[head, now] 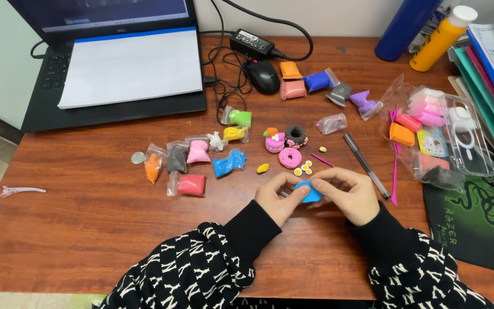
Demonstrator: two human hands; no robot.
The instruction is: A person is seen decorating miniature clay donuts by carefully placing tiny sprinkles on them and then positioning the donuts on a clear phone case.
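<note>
Both hands meet over the front middle of the wooden desk [87,229]. My left hand [278,197] and my right hand [347,194] pinch a flat piece of blue clay [308,191] between their fingertips, just above the desk. Right behind the hands lie small clay models: a pink doughnut [290,157], a dark doughnut [296,135], a pink cake with an orange top [274,140] and several tiny yellow-and-white flowers [303,168]. A small yellow clay bit [263,168] lies left of them.
Small bags of coloured clay lie scattered across the desk, among them blue [228,163], red [191,184] and orange [153,166]. A black pen [366,165], pink modelling tools [394,171], a coin [138,158], a mouse [263,75], a laptop [115,63] under white paper, bottles and folders surround them.
</note>
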